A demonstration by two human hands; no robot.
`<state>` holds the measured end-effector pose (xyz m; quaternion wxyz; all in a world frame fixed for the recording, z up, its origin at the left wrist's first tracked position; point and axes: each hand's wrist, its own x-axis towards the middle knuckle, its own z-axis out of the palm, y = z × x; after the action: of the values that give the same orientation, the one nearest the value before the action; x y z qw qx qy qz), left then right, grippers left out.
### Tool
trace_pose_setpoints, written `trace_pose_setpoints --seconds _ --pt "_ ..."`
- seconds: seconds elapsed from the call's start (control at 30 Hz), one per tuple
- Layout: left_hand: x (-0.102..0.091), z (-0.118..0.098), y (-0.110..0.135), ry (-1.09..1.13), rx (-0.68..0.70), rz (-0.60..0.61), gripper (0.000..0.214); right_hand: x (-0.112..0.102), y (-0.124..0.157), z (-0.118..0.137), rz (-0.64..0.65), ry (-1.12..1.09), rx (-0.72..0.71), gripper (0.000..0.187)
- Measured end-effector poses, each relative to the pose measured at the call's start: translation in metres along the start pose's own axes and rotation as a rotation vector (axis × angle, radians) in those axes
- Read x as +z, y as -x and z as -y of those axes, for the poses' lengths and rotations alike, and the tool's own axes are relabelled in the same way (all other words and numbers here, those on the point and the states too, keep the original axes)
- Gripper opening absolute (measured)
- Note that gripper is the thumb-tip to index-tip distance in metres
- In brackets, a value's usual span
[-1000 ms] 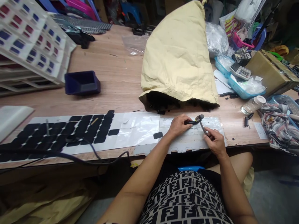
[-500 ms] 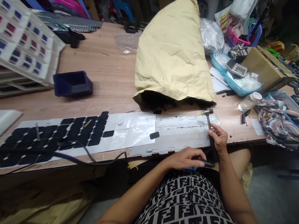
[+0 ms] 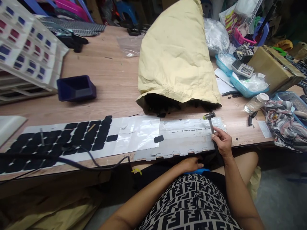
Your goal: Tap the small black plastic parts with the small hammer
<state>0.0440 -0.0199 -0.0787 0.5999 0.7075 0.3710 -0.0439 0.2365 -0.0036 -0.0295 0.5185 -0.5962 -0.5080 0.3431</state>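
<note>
My right hand (image 3: 222, 140) is closed round the handle of a small hammer (image 3: 211, 123). The hammer stands nearly upright over the right end of the grey sheet (image 3: 184, 145), its head at the top with a yellowish face to the left. My left hand (image 3: 192, 164) is low at my lap, just below the table's front edge, near something blue (image 3: 198, 172). Its fingers are mostly hidden, so what they hold does not show. A single black rounded piece (image 3: 158, 139) lies at the right end of a white sheet (image 3: 134, 134). Rows of black rounded pieces (image 3: 81, 134) cover that sheet's left part.
A large tan paper sack (image 3: 177, 57) lies mouth-forward, with dark contents. A dark purple bin (image 3: 76, 89) and a white crate (image 3: 31, 48) stand left. Black cable (image 3: 72, 161) crosses the front left. On the right are a jar (image 3: 256, 103), blue baskets (image 3: 247, 91) and patterned cloth (image 3: 280, 124).
My left hand has drawn down and left toward my lap; the dark object seen at its fingers is out of sight. My right hand and the hammer have shifted slightly left.
</note>
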Motion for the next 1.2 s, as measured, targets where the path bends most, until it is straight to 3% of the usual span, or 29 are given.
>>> trace_pose_setpoints --seconds 0.07,0.17,0.2,0.23,0.33,0.37,0.43,0.5,0.6,0.7,0.8,0.9,0.97,1.2 --pt "-0.017 -0.021 0.023 -0.033 0.138 0.102 0.044 0.0 0.0 0.0 0.009 -0.004 -0.008 0.038" --pt "-0.06 -0.05 0.045 0.166 0.281 0.166 0.04 0.0 -0.001 0.001 0.01 0.011 -0.014 0.037" --pt "-0.079 -0.056 0.046 0.212 0.264 0.07 0.042 0.0 -0.001 0.001 0.009 0.019 -0.017 0.037" --pt "-0.097 -0.059 0.044 0.221 0.222 -0.105 0.042 0.0 -0.002 0.001 0.009 0.028 -0.021 0.037" --pt "-0.152 -0.054 0.02 0.049 -0.099 -0.856 0.042 0.0 -0.002 -0.001 0.015 0.047 -0.039 0.037" --pt "-0.167 -0.051 0.009 -0.047 -0.236 -1.029 0.043 0.0 -0.002 -0.001 0.018 0.052 -0.046 0.037" --pt "-0.19 -0.043 -0.011 -0.201 -0.412 -1.2 0.048 0.0 -0.003 -0.002 0.024 0.06 -0.061 0.038" --pt "-0.203 -0.038 -0.025 -0.271 -0.483 -1.223 0.055 0.0 -0.003 -0.002 0.025 0.065 -0.074 0.037" --pt "-0.207 -0.035 -0.028 -0.249 -0.496 -1.169 0.053 0.0 -0.003 -0.002 0.018 0.071 -0.081 0.036" --pt "-0.194 -0.036 -0.015 -0.217 -0.456 -1.148 0.038 0.0 -0.003 -0.003 0.019 0.068 -0.081 0.037" --pt "-0.17 -0.037 0.0 -0.267 -0.259 -1.091 0.023 0.0 -0.002 -0.003 0.022 0.074 -0.086 0.037" --pt "-0.145 -0.034 0.003 -0.317 0.046 -0.927 0.015 0.0 -0.002 -0.002 0.015 0.096 -0.094 0.037" --pt "-0.133 -0.028 -0.001 -0.297 0.17 -0.856 0.013 0.0 -0.001 -0.001 0.014 0.124 -0.106 0.038" --pt "-0.129 -0.008 -0.018 -0.141 0.269 -0.85 0.018 0.002 0.002 0.01 0.045 0.33 -0.242 0.038"
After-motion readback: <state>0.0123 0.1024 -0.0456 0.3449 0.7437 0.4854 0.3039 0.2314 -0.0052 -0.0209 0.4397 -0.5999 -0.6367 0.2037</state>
